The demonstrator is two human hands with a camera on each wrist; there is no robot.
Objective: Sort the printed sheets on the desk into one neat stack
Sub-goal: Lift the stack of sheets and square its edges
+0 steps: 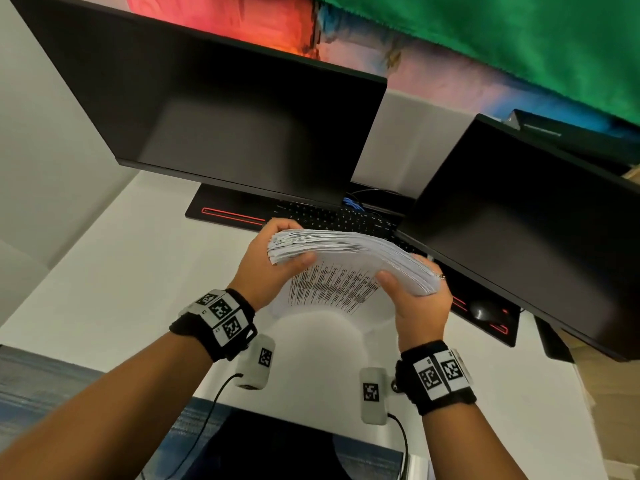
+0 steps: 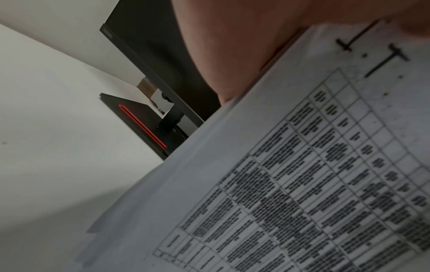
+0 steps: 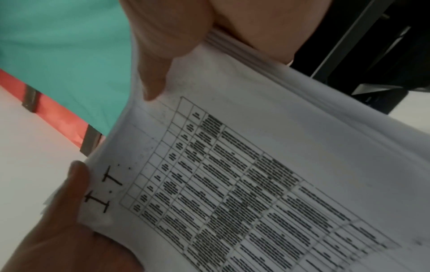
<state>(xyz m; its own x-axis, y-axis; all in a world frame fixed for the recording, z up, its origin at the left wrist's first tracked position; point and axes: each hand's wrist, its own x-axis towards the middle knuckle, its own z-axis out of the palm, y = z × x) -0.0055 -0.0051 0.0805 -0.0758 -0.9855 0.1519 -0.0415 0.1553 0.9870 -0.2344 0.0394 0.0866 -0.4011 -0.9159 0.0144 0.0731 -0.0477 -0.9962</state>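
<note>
Two dark monitors [image 1: 221,109] stand at the back of the white desk [image 1: 114,271], with a keyboard [image 1: 332,216] under them. Above the desk, a thick stack of printed sheets [image 1: 349,258] is held upright and bowed. The left hand [image 1: 270,268] grips one end, the right hand [image 1: 419,303] the other, thumbs on the table-printed face.
</note>
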